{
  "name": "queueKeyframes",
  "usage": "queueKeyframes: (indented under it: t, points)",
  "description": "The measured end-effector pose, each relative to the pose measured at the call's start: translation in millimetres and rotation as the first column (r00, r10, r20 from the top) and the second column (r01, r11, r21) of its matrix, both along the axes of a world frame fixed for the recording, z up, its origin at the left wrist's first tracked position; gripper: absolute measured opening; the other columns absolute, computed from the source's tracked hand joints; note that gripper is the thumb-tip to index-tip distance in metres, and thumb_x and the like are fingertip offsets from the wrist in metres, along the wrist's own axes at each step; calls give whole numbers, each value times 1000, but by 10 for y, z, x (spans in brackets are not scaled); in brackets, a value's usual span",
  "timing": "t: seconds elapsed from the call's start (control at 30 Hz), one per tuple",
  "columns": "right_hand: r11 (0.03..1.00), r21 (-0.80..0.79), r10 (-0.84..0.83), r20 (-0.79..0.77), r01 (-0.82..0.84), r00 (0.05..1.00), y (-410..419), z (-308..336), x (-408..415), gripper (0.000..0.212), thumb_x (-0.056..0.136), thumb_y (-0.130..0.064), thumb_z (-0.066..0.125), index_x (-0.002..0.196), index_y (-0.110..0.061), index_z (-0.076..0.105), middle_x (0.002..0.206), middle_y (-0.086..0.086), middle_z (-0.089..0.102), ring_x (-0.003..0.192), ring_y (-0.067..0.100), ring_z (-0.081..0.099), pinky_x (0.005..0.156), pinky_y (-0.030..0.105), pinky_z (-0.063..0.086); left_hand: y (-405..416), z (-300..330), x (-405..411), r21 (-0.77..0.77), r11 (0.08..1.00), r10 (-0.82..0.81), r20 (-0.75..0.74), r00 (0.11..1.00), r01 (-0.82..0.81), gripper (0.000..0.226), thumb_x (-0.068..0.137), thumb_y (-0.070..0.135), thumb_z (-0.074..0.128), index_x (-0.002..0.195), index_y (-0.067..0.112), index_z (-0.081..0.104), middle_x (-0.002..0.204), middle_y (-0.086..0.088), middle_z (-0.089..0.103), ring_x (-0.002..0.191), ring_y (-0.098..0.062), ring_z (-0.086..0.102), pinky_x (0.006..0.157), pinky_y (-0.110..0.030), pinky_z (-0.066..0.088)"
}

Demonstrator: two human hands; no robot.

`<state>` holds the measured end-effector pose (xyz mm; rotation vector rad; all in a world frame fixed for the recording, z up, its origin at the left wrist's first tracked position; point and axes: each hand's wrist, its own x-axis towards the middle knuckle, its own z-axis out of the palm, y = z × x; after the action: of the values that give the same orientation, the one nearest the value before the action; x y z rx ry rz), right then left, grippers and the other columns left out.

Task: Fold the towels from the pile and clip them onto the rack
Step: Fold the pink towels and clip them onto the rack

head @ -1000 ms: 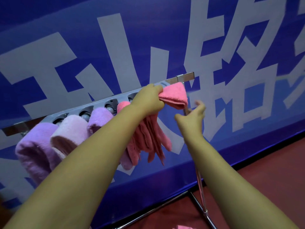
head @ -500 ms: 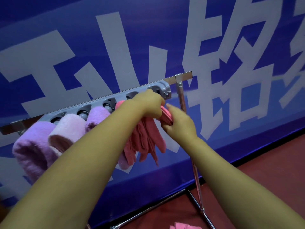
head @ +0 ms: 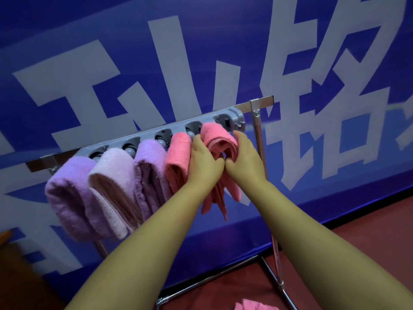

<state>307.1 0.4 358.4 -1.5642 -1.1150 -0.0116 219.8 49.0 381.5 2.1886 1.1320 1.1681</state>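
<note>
Both hands have come together at the frame's centre since half a second ago, and the coral-pink folded terry towel [head: 220, 142], then bunched low between them, now stands with its folded crown up against the rack. Left hand [head: 204, 163] curls its fingers round the towel's left side; right hand [head: 242, 158] curls round its right side, knuckles of the two hands touching below the fold. That towel lies straight ahead of and just above the hands, its long axis running down the frame, tails hanging past the wrists. Its crown sits just below the second-to-last socket of the grey plastic clip strip [head: 165, 136] fixed along the chrome rack bar [head: 262, 101], so the coming push looks to be upward and away, both hands equally near. Whether it is already caught I cannot tell. Leftward hang four clipped towels: salmon-pink [head: 177, 157], purple [head: 148, 171], pale pink [head: 111, 182], lilac [head: 67, 193]. Another pink cloth [head: 250, 305] lies at the frame's bottom.
</note>
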Motion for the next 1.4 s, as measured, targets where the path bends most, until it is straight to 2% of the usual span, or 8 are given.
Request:
queueKeyframes:
  t: [0.2, 0.37, 0.5, 0.67, 0.97, 1.13, 1.3, 1.4]
  points:
    - [1000, 2, 28, 34, -28, 999, 70, 240, 14, 70, 78, -2, 50, 142, -29, 39, 136, 2, 55, 120, 25, 52, 93, 34, 44, -49, 104, -55, 90, 988, 142, -225, 964, -125, 27, 83, 5, 49, 110, 0, 51, 113, -22, 61, 107, -38, 56, 80, -37, 41]
    - [996, 76, 44, -82, -38, 996, 115, 298, 29, 47, 79, -1, 45, 118, -24, 60, 100, 7, 68, 91, 27, 61, 76, 36, 51, -90, 488, -83, 412, 906, 275, -389, 879, -101, 28, 90, 7, 46, 116, -1, 45, 112, -22, 62, 102, -40, 58, 73, -39, 40]
    - [999, -31, -34, -90, 31, 995, 130, 227, 80, 25, 84, -14, 47, 106, -14, 57, 96, 9, 66, 88, 29, 60, 77, 42, 52, -71, 762, -15, 566, 824, 286, -414, 864, -2, 23, 87, 12, 48, 109, 4, 48, 112, -16, 57, 100, -38, 54, 67, -37, 32]
    - [988, -133, 78, -21, -81, 997, 119, 176, 91, 51, 79, -12, 56, 128, -22, 43, 107, 9, 62, 94, 29, 60, 80, 43, 51, -8, 664, 38, 423, 898, 162, -573, 803, 120, 36, 83, 2, 46, 118, 7, 47, 117, -16, 58, 106, -35, 55, 74, -36, 38]
    - [968, 251, -37, 92, 13, 995, 235, 277, 77, 48, 83, 4, 48, 124, -20, 55, 121, 1, 61, 102, 22, 60, 82, 42, 53, -1, 601, -19, 451, 893, 203, -380, 903, -11, 33, 82, -6, 43, 114, 2, 49, 112, -20, 61, 100, -40, 58, 76, -41, 43]
    - [987, -11, 161, -45, -162, 986, 207, 146, 124, 63, 78, -1, 53, 134, -28, 45, 114, 7, 65, 101, 25, 61, 83, 37, 51, -37, 461, 62, 337, 942, 159, -425, 891, -7, 40, 83, -5, 44, 123, 0, 40, 120, -24, 56, 105, -40, 57, 77, -39, 41]
    - [971, -78, 212, -170, -227, 962, 197, -61, 14, 54, 83, -15, 57, 135, -24, 42, 115, 5, 63, 100, 22, 59, 81, 32, 47, -133, 109, 22, 32, 998, 55, -244, 968, -49, 70, 86, 2, 46, 146, 5, 9, 119, -21, 58, 103, -37, 59, 76, -34, 41]
    - [977, -99, 174, -137, -188, 975, 153, -87, 1, 44, 82, -4, 47, 124, -16, 49, 107, 10, 64, 95, 28, 60, 77, 37, 50, -172, -63, -76, -44, 997, 51, -203, 978, -62, 48, 87, 2, 44, 133, 2, 30, 112, -24, 61, 102, -39, 59, 74, -34, 39]
